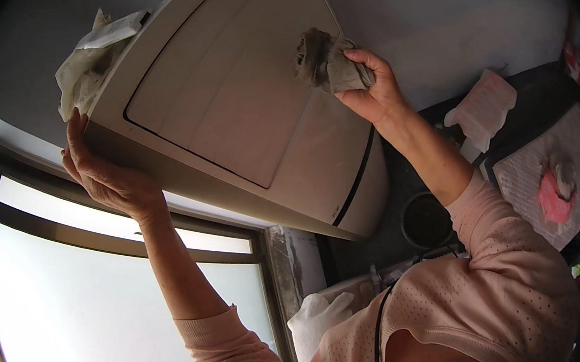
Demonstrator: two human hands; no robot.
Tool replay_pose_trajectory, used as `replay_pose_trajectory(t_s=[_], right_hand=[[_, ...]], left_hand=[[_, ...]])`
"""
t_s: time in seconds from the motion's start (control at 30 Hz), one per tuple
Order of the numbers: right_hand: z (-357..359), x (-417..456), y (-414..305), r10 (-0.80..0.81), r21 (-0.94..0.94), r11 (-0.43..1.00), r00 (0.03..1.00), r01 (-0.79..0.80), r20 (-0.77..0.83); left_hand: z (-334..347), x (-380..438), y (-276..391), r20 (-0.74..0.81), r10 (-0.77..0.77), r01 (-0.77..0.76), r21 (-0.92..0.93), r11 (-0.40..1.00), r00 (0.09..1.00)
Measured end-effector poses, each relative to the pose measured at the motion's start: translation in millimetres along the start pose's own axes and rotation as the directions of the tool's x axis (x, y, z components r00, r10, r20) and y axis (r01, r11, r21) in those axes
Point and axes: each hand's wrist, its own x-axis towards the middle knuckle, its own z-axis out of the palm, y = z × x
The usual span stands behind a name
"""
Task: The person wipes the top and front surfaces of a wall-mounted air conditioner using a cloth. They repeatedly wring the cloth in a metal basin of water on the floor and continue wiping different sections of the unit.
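My right hand [373,86] grips a crumpled grey cloth [347,68] against or just in front of the front panel [235,90] of a tall pale appliance cabinet [333,175]. Part of the cloth looks darker and hangs out past my fingers. At the cabinet's upper left corner, my left hand [111,181] is raised along the side with its fingertips at the top edge. Just above those fingertips sits a crumpled translucent plastic bag [84,78], with a flat white item [111,32] lying on it.
A framed frosted window [92,292] fills the left side. To the right, a dark surface holds a round dark vessel [426,221], a wrinkled printed sheet [485,108] and a quilted pad [522,174] with a red-and-grey item [557,191] on it. A white plastic bag [318,318] stands below.
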Motion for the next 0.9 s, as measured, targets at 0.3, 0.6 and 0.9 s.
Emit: replay_pose_trajectory(t_s=[0.3,0.6,0.9], right_hand=[[-20,29,90,-0.385,-0.700,-0.019,0.641,0.713,0.664],[47,-19,157,-0.302,-0.282,-0.274,0.196,0.919,0.933],[88,79,76,-0.450,-0.382,-0.455,0.161,0.804,0.878]], left_hand=[[0,3,0,0.005,0.026,-0.026,-0.065,0.998,1.000],[0,3,-5,0.023,0.087,-0.087,0.015,0.996,0.996],[1,3,-2,0.036,0.061,-0.062,0.010,0.998,0.997]])
